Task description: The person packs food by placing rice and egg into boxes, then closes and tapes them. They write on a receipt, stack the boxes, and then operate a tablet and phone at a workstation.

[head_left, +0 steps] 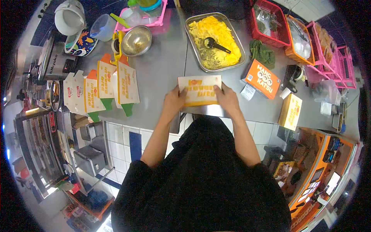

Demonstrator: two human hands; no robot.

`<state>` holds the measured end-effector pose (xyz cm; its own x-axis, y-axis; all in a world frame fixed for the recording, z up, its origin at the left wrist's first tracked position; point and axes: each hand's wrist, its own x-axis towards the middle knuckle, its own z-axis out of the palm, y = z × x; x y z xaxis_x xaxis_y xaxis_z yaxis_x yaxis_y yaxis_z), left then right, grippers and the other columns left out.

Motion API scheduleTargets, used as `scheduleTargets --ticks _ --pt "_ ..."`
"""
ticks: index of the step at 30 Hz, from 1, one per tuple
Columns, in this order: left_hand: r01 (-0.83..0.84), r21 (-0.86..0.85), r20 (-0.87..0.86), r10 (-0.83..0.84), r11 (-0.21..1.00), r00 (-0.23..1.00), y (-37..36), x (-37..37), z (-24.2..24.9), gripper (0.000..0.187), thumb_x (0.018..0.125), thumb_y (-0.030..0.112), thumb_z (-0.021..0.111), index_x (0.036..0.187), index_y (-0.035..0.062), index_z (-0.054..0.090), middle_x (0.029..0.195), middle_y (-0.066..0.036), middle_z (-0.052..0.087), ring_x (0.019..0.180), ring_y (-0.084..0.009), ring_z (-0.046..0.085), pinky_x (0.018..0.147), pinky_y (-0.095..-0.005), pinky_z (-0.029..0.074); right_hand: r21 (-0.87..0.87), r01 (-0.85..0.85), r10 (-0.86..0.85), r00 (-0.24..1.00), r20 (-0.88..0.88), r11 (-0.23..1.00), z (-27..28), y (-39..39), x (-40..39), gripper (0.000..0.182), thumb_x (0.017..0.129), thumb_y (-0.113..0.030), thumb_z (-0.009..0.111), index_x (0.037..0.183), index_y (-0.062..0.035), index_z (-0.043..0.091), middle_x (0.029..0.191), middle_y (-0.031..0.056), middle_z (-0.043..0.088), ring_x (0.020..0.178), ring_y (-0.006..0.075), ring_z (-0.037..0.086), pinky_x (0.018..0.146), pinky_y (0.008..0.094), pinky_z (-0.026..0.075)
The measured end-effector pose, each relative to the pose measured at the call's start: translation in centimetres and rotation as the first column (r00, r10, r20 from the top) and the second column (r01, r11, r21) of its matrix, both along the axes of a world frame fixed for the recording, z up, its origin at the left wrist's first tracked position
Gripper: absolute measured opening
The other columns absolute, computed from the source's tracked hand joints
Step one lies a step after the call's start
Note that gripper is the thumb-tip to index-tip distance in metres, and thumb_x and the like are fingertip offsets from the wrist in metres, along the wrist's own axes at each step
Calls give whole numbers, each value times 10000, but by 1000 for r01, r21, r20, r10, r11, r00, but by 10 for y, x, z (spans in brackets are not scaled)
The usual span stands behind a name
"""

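**Box folding at the steel counter, early in the pile**

Stainless counter [162, 73] packed with stuff, seen from straight above. Using the big metal tray of yellow rice [215, 40] as the anchor point for everything.

Just below that tray, at the counter's near edge, sits a flat yellow-and-white takeaway box [199, 90], and both hands are on it. Left hand [174, 99] grips its left end, fingers curled over the top face. Right hand [227, 98] does the same on the right end, thumb side pressing down. So both hands are closed onto the box, not spread wide. I can't tell whether it's fully shaped or still flat; it looks more like a folded blank with nothing in it.

Progress guess: not far. A black scoop [215, 43] lies in the rice, which looks nearly full. Well left of the tray, a fan of unfolded box blanks [101, 87] lies waiting, orange and green tabs showing. Right of the tray there's an orange Katsu box [262, 78], and further right and lower a yellow carton [290, 111], shut as far as I can see. A steel bowl [136, 40] sits left of the tray too.

Most of the stack looks untouched, so I'd say filling hasn't started for this one.
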<state>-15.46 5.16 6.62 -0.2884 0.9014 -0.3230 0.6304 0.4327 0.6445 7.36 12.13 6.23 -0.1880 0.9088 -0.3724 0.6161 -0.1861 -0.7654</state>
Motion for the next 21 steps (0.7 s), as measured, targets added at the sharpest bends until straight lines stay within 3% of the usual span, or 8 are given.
scheduleTargets --ticks 2,7,10,11,12,13,15,21 --pt "-111 57 170 100 992 980 -8 -2 -19 406 987 341 547 1133 -22 655 864 -142 722 849 -220 689 803 -341 525 50 -55 47 988 144 997 -12 0 -2 382 984 -419 471 1212 -167 644 1008 238 679 950 456 639 860 535 500" --pt "-301 -72 508 295 951 810 -13 -27 -46 379 933 332 652 1093 -10 689 925 -169 736 860 -223 703 793 -320 524 29 -197 174 918 356 980 -4 4 7 363 983 -391 486 1195 -144 648 1070 195 666 1057 416 612 878 530 491" --pt "-24 -99 347 57 995 936 12 -46 -1 449 873 274 721 1235 22 638 1119 -191 695 1072 -269 658 935 -355 489 227 -416 285 847 448 880 23 17 4 348 939 -326 569 1227 -140 627 1180 168 623 1176 378 553 947 510 458" --pt "258 102 10 -261 961 965 19 -50 6 586 817 286 770 1305 25 580 1240 -207 614 1189 -294 566 1019 -407 427 403 -513 331 834 441 758 27 22 3 371 909 -288 615 1247 -136 614 1242 159 592 1233 360 516 991 498 435" --pt "560 177 -368 -474 809 800 22 -51 15 735 760 298 820 1375 28 522 1360 -223 532 1305 -320 475 1103 -458 365 422 -720 568 694 442 551 26 34 5 565 794 -278 739 1311 -131 564 1331 208 504 1283 389 457 1071 493 373" --pt "560 178 -369 -472 809 800 24 -47 28 735 760 298 820 1375 28 522 1360 -223 532 1305 -320 475 1103 -458 365 424 -720 568 694 442 550 33 38 2 565 794 -278 739 1311 -131 564 1331 208 504 1283 389 457 1071 493 373" --pt "710 -159 -366 -709 685 602 27 -32 45 1003 649 331 854 1497 98 371 1524 -247 310 1410 -415 303 1167 -515 256 273 -904 742 426 518 328 48 42 -3 728 703 -332 815 1349 -139 541 1381 269 432 1309 434 415 1122 488 328" --pt "754 -168 -318 -759 636 569 30 -27 39 991 649 341 832 1509 184 364 1485 -302 325 1406 -468 285 1167 -536 249 256 -907 703 421 573 334 29 35 -15 796 635 -315 859 1349 -151 546 1401 305 383 1328 470 370 1161 494 281"
